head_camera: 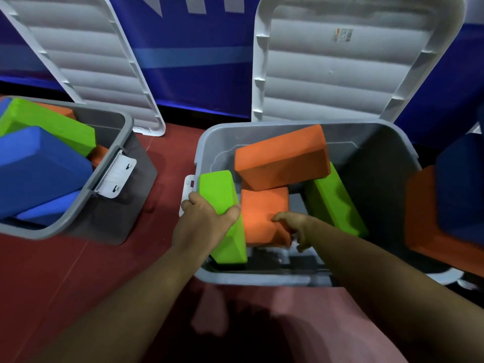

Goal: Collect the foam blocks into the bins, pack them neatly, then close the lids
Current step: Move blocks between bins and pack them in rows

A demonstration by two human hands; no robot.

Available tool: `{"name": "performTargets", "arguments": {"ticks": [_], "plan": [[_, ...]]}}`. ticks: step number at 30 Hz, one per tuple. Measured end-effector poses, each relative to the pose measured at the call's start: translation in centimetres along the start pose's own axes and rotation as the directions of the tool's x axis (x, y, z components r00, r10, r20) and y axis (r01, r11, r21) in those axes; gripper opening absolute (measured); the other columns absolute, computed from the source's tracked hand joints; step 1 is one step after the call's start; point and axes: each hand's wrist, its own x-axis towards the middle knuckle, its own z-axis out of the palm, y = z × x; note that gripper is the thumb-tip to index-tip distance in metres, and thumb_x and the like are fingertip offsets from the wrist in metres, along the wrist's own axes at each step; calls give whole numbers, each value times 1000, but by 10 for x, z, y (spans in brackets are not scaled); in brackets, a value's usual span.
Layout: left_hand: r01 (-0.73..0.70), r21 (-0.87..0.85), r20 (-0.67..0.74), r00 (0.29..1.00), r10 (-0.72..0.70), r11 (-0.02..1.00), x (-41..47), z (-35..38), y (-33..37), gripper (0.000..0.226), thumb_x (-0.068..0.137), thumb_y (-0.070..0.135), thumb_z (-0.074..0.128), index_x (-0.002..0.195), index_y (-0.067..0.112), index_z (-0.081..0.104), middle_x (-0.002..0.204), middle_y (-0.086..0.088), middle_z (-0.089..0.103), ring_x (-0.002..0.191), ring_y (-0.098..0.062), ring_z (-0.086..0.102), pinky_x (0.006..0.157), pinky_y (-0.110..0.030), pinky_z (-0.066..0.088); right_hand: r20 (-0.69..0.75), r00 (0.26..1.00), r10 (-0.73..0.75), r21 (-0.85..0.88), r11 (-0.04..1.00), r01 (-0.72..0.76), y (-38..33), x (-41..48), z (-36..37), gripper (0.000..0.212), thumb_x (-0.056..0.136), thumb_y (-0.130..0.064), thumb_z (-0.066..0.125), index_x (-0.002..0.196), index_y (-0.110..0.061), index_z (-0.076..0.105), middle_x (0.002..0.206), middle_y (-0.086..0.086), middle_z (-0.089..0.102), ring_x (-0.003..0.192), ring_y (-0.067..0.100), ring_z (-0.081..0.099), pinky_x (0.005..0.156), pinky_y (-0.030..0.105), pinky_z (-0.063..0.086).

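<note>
Inside bin [262, 280] — green blocks [217, 189] 2, orange blocks [282, 158] 2 | left hand [207, 216] grips green | right hand [296, 226] — grip unclear

no legible text found. small multicoloured sticker [342, 35] on the inner face of the open lid [340, 82] of the right-hand bin [262, 280]: print blurred, unreadable. blue banner [196, 64] left of that lid: white letter fragments, cropped, unreadable.
</note>
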Motion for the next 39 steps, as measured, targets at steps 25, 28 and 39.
{"name": "performTargets", "arguments": {"ticks": [25,28,39], "plan": [[-125,189,17,992,124,974,11,10,6,84,76,67,66,122,2,39,124,-25,53,111,-42,58,89,-42,47,-341,696,-631,-636,701,324,-21,-86,-17,79,75,-71,61,130,-17,48,129,20,60,119,38,56,97,43,48],[-124,193,171,981,91,973,6,24,2,94,74,70,67,132,4,33,130,-25,50,118,-41,54,92,-43,47,-111,880,-461,-401,831,385,-2,-83,-9,65,84,-64,63,126,-16,54,119,9,65,99,30,66,79,41,55],[-170,5,367,917,156,985,9,45,-11,95,86,59,63,154,19,11,142,-23,47,127,-38,51,102,-43,44,64,919,-388,-225,892,392,30,-74,1,30,105,-24,46,114,5,48,98,29,60,48,23,63,44,28,50]]}}
